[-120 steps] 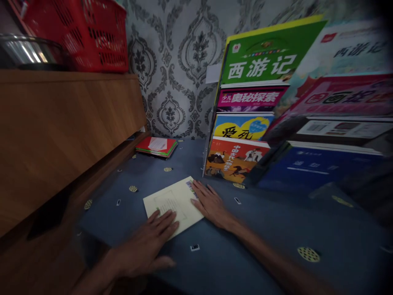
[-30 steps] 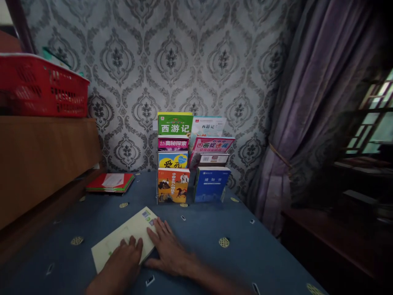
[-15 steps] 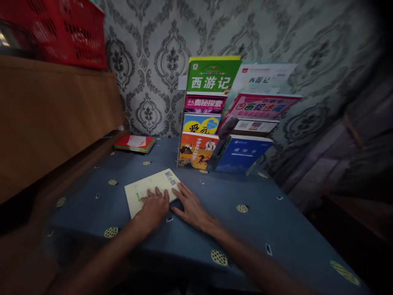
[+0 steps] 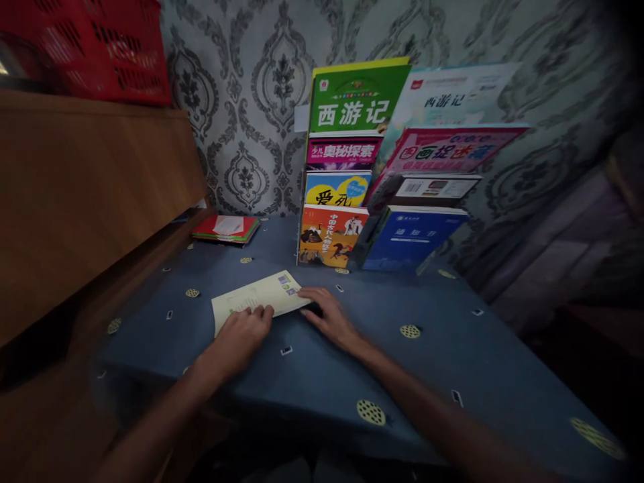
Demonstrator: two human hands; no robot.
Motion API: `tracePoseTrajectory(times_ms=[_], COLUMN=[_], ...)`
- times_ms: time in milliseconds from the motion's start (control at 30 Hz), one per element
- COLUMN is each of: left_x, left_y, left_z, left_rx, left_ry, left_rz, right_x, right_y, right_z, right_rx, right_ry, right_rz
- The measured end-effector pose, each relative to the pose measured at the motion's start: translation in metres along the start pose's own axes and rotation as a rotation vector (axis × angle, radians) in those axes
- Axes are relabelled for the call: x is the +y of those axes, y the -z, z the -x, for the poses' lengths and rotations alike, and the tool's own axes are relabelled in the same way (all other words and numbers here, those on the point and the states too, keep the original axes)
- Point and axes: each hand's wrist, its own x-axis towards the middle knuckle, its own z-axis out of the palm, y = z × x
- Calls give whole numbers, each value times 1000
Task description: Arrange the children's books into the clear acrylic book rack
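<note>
A pale yellow book [image 4: 254, 295] lies on the cloth-covered table, its near right edge raised a little and a dark gap beneath it. My left hand [image 4: 247, 333] is closed on the book's near edge, fingers curled on top and thumb hidden. At the right corner, my right hand [image 4: 329, 318] pinches the book, with fingers above and the thumb lower down by the gap. Small print and square codes show on the book's upper face.
Behind the hands stands a rack of upright books, among them an orange book [image 4: 333, 235] and a blue book [image 4: 415, 238]. A red-topped stack of booklets [image 4: 226, 228] lies at the back left. A red basket [image 4: 108, 54] sits on a wooden cabinet [image 4: 95, 174]. Patterned wallpaper covers the wall.
My left hand has drawn back from the middle of the book to its near edge and closed. My right hand has closed on the right corner. The near edge has risen; the view has shifted.
</note>
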Motion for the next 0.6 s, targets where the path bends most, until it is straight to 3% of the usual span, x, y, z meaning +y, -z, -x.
tracePoseTrajectory(times_ms=[167, 367, 500, 600], left_x=[-15, -31, -47, -57], left_y=[13, 35, 52, 57], left_z=[5, 13, 14, 12], left_rx=[80, 237, 382, 296], left_ry=[48, 51, 14, 59], left_rz=[110, 365, 648, 1011], right_x=[-5, -5, -8, -14], right_y=[8, 6, 10, 16], right_z=[-7, -12, -15, -17], right_rx=[93, 92, 161, 203], right_ry=[-107, -223, -320, -412], right_rz=[-315, -493, -690, -864])
